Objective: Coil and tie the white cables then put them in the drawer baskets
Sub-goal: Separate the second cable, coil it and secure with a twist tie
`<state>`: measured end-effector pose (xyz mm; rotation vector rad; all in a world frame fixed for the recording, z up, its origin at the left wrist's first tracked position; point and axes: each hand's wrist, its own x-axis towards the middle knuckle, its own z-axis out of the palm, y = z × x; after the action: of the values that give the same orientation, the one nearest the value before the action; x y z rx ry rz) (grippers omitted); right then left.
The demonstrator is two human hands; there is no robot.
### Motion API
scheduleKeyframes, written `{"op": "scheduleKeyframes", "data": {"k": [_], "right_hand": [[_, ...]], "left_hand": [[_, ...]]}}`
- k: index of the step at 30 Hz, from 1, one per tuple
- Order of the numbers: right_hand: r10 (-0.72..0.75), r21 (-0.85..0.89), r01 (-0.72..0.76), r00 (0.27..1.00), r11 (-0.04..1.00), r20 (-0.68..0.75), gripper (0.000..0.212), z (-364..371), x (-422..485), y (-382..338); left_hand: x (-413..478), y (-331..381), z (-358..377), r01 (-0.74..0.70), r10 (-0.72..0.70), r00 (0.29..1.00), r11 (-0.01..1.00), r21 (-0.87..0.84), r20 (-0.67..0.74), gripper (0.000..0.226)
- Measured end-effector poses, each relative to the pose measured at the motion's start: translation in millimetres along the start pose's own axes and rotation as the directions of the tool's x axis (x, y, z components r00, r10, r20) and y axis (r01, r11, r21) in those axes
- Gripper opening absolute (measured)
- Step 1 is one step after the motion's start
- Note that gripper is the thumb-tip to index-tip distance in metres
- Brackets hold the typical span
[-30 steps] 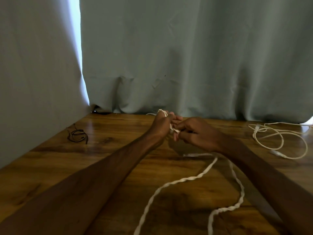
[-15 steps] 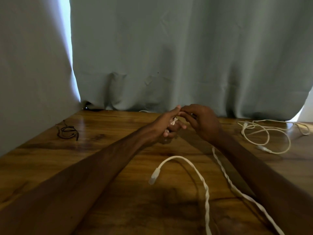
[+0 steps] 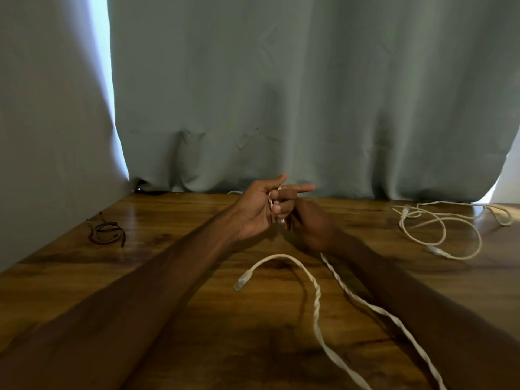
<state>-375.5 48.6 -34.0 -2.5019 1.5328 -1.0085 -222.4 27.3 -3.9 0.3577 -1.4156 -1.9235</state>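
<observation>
While the left hand (image 3: 259, 212) grips a small loop of cable (image 3: 316, 288) above the table (image 3: 168, 277) and the right hand (image 3: 312, 226), its grip hidden, sits just beside it, each turn should be laid even and snug, drawing slack from the trailing length without kinks.

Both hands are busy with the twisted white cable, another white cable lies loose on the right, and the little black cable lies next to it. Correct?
No. The head view shows the little black cable on the left side of the table, far from the loose white cable at the right. The left hand and right hand do hold the twisted white cable.
</observation>
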Motion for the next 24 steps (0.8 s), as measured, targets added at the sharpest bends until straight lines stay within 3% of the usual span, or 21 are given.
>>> {"op": "scheduleKeyframes", "data": {"k": [1, 3, 5, 13, 18, 24], "right_hand": [[-0.004, 0.001, 0.004, 1.0, 1.0, 0.019, 0.011, 1.3, 0.4, -1.9], [-0.011, -0.017, 0.012, 0.999, 1.0, 0.045, 0.021, 3.8, 1.3, -4.0], [0.001, -0.038, 0.003, 0.995, 0.999, 0.096, 0.016, 5.9, 0.8, -5.8], [-0.012, 0.015, 0.01, 0.992, 1.0, 0.127, 0.028, 4.5, 0.8, -29.9], [0.01, 0.073, -0.022, 0.985, 0.997, 0.17, 0.035, -4.3, -4.2, -35.1], [0.071, 0.126, -0.099, 0.976, 0.987, 0.206, 0.031, -2.1, -8.8, -37.2]], "left_hand": [[1.9, 0.5, -0.9, -0.032, 0.031, 0.999, 0.999, -0.023, -0.028, 0.046], [5.8, 0.7, -1.0, -0.107, 0.105, 0.991, 0.994, -0.026, -0.082, 0.035], [9.0, -0.3, -0.4, -0.165, 0.165, 0.978, 0.986, 0.015, -0.131, 0.027], [13.6, 2.2, -20.4, -0.186, 0.198, 0.909, 0.98, 0.068, -0.366, 0.029], [14.1, 0.6, -14.2, -0.156, 0.203, 0.895, 0.977, 0.148, -0.397, 0.031], [12.9, -3.8, -13.2, -0.225, 0.28, 0.875, 0.958, 0.181, -0.396, 0.028]]}}
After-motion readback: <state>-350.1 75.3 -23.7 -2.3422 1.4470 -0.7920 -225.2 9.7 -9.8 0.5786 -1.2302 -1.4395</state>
